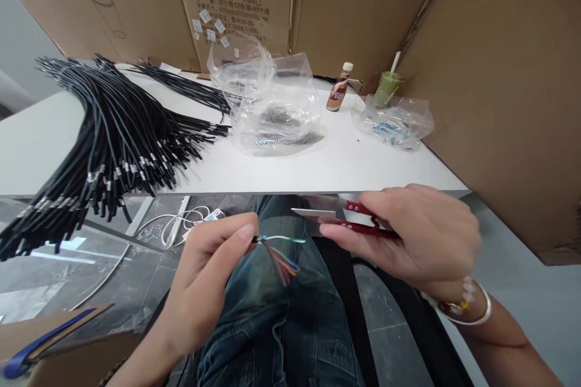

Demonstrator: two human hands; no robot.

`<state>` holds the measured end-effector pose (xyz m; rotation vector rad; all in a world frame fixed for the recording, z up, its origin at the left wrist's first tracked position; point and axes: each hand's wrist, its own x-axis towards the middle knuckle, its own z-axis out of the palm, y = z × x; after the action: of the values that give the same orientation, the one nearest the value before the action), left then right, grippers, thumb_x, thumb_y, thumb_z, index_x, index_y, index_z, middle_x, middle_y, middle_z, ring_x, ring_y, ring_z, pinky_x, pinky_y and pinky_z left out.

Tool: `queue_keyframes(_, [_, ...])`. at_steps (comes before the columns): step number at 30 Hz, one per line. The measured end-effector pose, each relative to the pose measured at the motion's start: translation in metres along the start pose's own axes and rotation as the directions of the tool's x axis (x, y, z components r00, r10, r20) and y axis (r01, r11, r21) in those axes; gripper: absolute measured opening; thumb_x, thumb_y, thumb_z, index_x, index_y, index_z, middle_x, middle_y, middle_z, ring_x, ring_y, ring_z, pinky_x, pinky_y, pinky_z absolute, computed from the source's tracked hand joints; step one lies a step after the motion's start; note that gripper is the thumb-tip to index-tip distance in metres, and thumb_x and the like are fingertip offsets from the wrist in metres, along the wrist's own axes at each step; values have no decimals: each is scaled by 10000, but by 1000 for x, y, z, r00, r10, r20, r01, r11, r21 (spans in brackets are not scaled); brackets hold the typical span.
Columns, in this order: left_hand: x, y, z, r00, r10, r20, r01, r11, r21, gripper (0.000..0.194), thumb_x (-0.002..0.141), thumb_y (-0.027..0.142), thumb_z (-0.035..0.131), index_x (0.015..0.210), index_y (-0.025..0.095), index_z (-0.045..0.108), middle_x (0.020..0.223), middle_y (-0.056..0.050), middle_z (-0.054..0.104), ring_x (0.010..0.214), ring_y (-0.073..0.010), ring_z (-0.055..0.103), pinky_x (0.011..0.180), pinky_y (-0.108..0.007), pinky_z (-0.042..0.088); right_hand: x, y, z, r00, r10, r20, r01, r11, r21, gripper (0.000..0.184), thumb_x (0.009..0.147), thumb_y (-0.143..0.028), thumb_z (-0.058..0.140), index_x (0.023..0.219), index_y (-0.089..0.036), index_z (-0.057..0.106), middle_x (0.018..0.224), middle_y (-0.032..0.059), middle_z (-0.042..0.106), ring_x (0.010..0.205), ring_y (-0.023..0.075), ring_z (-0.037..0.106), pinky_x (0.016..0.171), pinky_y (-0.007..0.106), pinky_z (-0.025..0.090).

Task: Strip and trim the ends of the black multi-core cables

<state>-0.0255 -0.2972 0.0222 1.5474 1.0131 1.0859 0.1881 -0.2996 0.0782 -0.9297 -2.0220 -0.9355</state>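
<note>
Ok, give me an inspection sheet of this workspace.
Surface: flat white tabletop, loaded at left.
Job's things: multicoloured wires fanning from a black-sheathed cable; red-handled metal snips.
Clutter: clear plastic bags, brown white-capped bottle, green-filled clear cup.
Hands: left hand pinches the cable; right hand holds the snips, blades apart.
Cables: black cable bundle with silvery bands, overhanging the front edge; white cord below.
Surroundings: brown cardboard boxes behind and at right.
</note>
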Motion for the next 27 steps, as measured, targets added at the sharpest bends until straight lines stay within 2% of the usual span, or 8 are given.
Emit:
queue_keyframes(2, [1,-1,-1,997,70,-24,-70,997,-21,581,895,657,400,559,197,283,544,44,251,535,-115,242,509,-277,218,-5,-2,5,999,11,42,-11,1000,-1,529,967,-465,488,543,-170,602,388,-35,490,332,71,406,402,241,306])
queue_keyframes(5, [0,2,-2,994,108,34,-107,994,-24,630,770,744,525,552,197,302,541,56,255,527,-103,228,488,-270,183,-9,-4,7,999,29,46,-29,1000,6,555,977,-483,452,543,-171,602,387,-33,495,325,71,409,385,239,302])
queue_keyframes(8, [-1,6,-1,998,49,42,-50,999,21,532,811,554,607,533,198,325,524,60,277,505,-93,257,461,-258,188,-6,-2,3,996,40,79,-44,998,46,578,994,-482,410,542,-166,587,395,-28,502,331,64,410,379,219,312])
queue_keyframes(12, [-2,8,0,1000,-12,-6,13,996,84,431,820,392,562,529,204,306,533,61,240,505,-89,236,463,-255,177,3,0,-10,975,-37,221,10,992,122,638,1013,-481,345,460,-186,461,341,-51,379,317,52,319,337,205,250])
queue_keyframes(14, [-1,10,1,999,-41,-1,41,995,92,398,819,355,529,540,206,288,551,61,216,517,-89,207,471,-256,158,6,-3,-15,985,-41,170,24,995,101,590,999,-461,411,490,-180,509,356,-51,401,333,58,334,355,215,261])
queue_keyframes(17, [0,11,1,995,-94,28,93,994,58,371,813,336,513,549,205,289,567,62,195,528,-87,171,468,-249,140,7,-9,-18,993,-98,71,93,994,64,415,923,-424,588,597,-171,629,401,-56,462,366,67,368,391,239,282])
queue_keyframes(22, [2,1,-3,962,-235,137,251,962,-107,340,802,440,569,592,204,444,556,66,219,510,-94,173,455,-253,117,14,-11,-16,969,-248,11,247,966,82,289,784,-385,762,664,-136,677,464,-45,550,385,72,394,370,253,290])
queue_keyframes(27, [5,-9,-7,967,-196,164,227,954,-198,361,798,460,576,573,199,469,547,65,231,516,-99,158,467,-274,134,20,-11,-10,956,-293,9,292,955,58,297,792,-398,753,705,-123,684,485,-31,583,390,72,419,361,258,284])
